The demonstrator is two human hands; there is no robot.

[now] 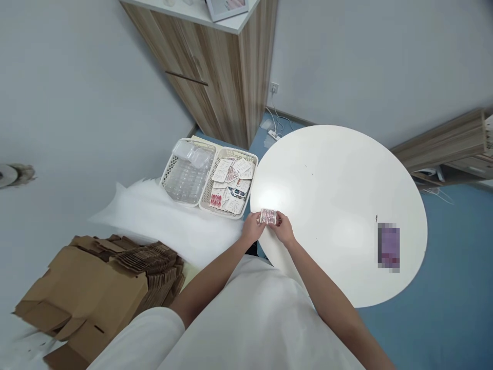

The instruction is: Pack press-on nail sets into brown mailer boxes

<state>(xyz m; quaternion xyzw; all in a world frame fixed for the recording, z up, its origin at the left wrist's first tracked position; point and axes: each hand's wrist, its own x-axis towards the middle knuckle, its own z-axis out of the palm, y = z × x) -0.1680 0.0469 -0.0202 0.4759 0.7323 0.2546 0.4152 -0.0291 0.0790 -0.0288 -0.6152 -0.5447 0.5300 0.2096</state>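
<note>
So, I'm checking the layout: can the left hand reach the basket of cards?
Probably yes: the left hand is near the open-topped basket of cards, nothing visibly blocking, though it holds a small pack.

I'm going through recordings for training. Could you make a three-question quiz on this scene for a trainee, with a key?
1. True or false: the left hand and the right hand both hold the small pack.
2. Multiple choice: on which side of the person does the folded cardboard lie?
A. Left
B. Right
3. Open: what mostly shows in the basket nearer the white round table?

Key:
1. True
2. A
3. Printed cards
</note>
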